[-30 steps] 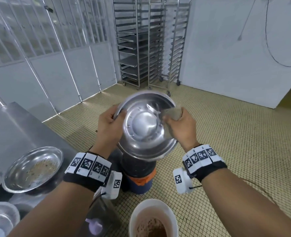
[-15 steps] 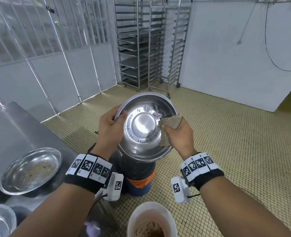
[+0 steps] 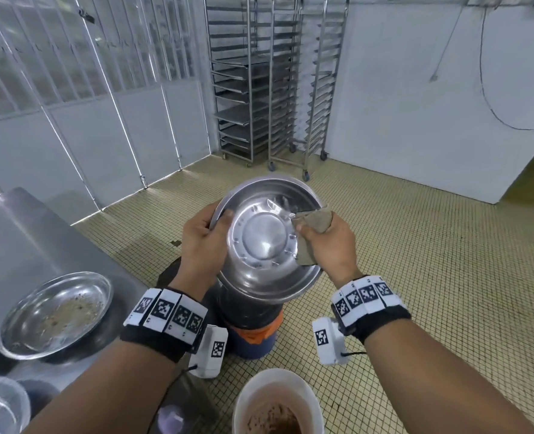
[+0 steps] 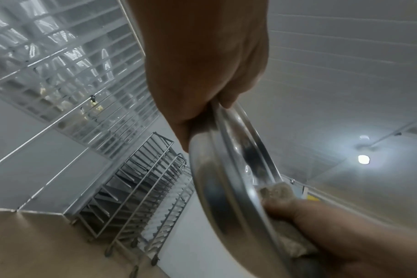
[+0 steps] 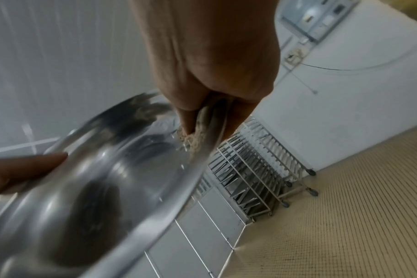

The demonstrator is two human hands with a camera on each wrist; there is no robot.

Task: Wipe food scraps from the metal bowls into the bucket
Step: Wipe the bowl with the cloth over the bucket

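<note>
Since the earlier frames, the cloth [image 3: 314, 225] has been carried from about 3 o'clock on the bowl's rim up to roughly 2 o'clock; the bowl's tilt is little changed.

Steel table [image 3: 24, 233], at 9 o'clock in the head view: a soiled bowl [image 3: 57, 311] is noted on it, brown residue inside, apparently awaiting its turn. Parts of two more bowls are cut by the frame edge.

Bucket [image 3: 250, 327], dark with an orange band, directly beneath the held bowl, largely hidden by it. Placement is judged deliberate, so that loosened scraps drop in.

White tub [image 3: 278, 402] at 6 o'clock, brown matter inside; purpose not determined.

Held bowl [image 3: 267, 242]: tipped steeply, underside toward the head camera, open face away and down. The right wrist view shows the inside nearly clean.

Left hand [image 3: 201, 239]: clamped on the rim at 9 o'clock, thumb on the outside, fingers hidden behind, steadying the bowl against the wiping pressure.

Right hand [image 3: 329, 245]: clenched round the cloth, which is folded over the rim, pinched between thumb and fingers so that edge and inner wall are wiped together.
</note>
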